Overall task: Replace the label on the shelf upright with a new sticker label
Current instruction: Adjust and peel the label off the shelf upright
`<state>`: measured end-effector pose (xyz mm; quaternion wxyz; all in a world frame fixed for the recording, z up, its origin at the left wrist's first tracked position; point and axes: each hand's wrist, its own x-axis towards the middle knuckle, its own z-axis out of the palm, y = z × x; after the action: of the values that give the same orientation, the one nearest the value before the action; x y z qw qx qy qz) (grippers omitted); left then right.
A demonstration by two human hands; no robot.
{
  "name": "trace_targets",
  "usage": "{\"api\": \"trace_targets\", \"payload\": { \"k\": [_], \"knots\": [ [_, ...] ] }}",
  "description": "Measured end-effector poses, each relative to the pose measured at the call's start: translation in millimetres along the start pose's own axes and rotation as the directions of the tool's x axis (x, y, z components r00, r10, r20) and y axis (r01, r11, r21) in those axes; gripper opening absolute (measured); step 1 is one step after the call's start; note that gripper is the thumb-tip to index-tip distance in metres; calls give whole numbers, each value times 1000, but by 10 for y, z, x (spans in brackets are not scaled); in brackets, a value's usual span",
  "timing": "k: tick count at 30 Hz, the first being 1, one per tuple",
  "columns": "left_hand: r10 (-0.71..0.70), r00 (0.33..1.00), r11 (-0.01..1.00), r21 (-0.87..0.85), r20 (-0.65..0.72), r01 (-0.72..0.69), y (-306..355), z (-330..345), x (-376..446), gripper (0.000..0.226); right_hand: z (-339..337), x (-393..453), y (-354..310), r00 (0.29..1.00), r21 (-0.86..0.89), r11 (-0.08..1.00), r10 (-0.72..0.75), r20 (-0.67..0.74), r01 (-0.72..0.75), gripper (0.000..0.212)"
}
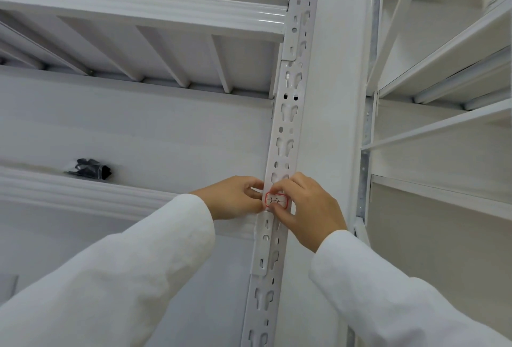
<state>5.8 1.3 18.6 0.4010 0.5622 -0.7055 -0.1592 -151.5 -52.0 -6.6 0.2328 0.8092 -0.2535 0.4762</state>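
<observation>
The shelf upright (285, 130) looks like white painted metal, smooth with a soft sheen, punched with keyhole slots. The beam (138, 11) at upper left has the same painted metal, glossier along its rolled edges. The sticker label (276, 201) on the upright reads as matt white paper with a red printed border and dark handwriting. Both sleeves (133, 277) are white woven cloth, matt and slightly textured. On the far left shelf a small bag (90, 169) looks like clear shiny plastic over something black
</observation>
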Motion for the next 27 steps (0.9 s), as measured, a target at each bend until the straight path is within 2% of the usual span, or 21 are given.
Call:
{"api": "trace_targets", "payload": {
  "k": [11, 20, 27],
  "knots": [
    [-4, 1000, 999, 42, 28, 3, -4, -18, 3, 42, 24, 3, 35, 993, -137, 985, -112, -44, 106, 17],
    [-15, 1000, 999, 49, 25, 13, -9, -30, 31, 42, 12, 33, 26, 997, -98, 992, -82, 1, 81, 6],
    [-15, 1000, 999, 45, 17, 14, -7, -27, 28, 43, -17, 70, -19, 996, -80, 996, -43, 72, 49, 11]
  ]
}}
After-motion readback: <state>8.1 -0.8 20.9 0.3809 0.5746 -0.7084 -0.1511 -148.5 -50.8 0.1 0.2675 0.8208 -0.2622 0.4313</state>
